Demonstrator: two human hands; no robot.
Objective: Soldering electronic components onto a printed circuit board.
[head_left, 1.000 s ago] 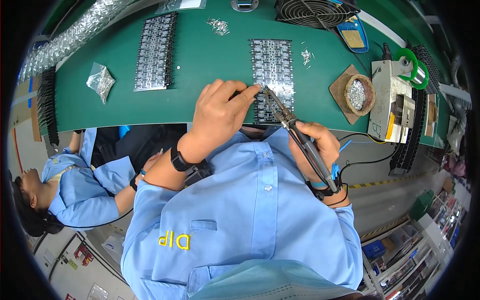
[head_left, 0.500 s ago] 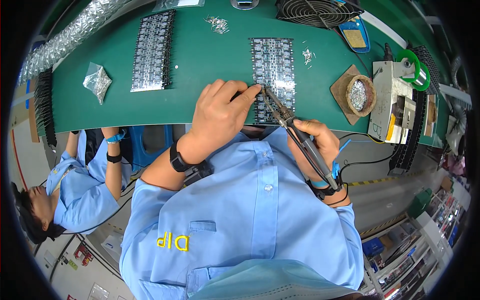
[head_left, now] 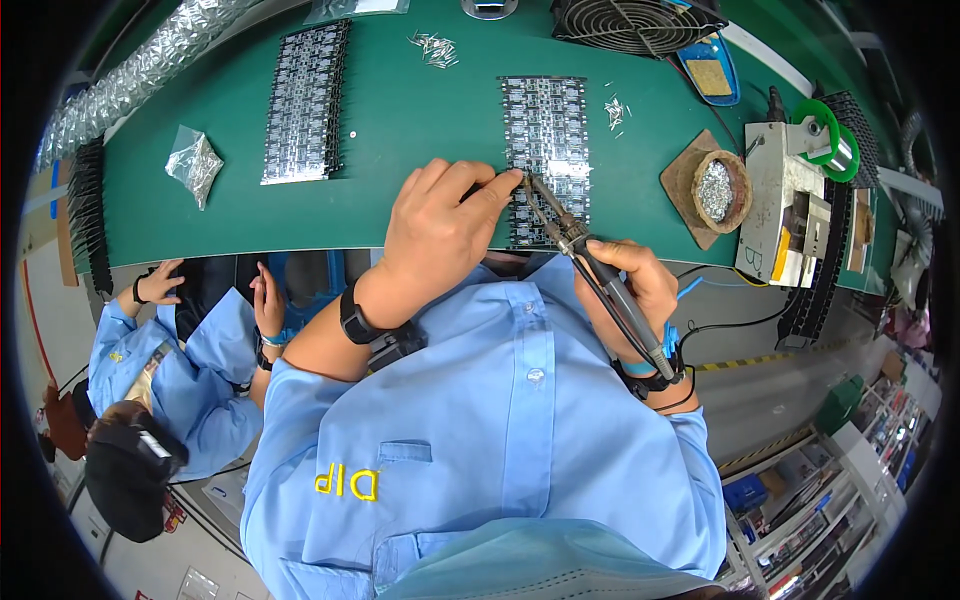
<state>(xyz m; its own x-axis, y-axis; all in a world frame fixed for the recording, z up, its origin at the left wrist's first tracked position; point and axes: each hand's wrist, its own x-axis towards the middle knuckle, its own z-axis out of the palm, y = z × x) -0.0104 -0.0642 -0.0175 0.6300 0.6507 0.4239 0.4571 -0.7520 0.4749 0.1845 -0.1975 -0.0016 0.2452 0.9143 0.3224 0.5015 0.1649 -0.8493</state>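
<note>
A panel of small circuit boards [head_left: 545,115] lies on the table in front of me. My right hand [head_left: 640,295] is wrapped round a soldering iron [head_left: 612,280] with a thin guide tube along it. The iron's tip rests at the panel's left half, close to my left fingertips. My left hand [head_left: 445,220] has thumb and forefinger pinched at the panel's left edge; whatever lies between them is too small to make out. Loose metal pins [head_left: 616,112] lie right of the panel.
Further left lie a second stack of board panels [head_left: 305,100] and a bag of pins [head_left: 195,168]. More pins [head_left: 434,50] lie beyond. At right stand a round pot [head_left: 738,205], a solder feeder [head_left: 765,215] with a green spool, and a fan [head_left: 640,25]. A co-worker [head_left: 180,400] sits at left.
The co-worker at left has leaned inward, head lowered, with both hands now spread near the table edge. My own hands, the soldering iron and the panel show no visible movement.
</note>
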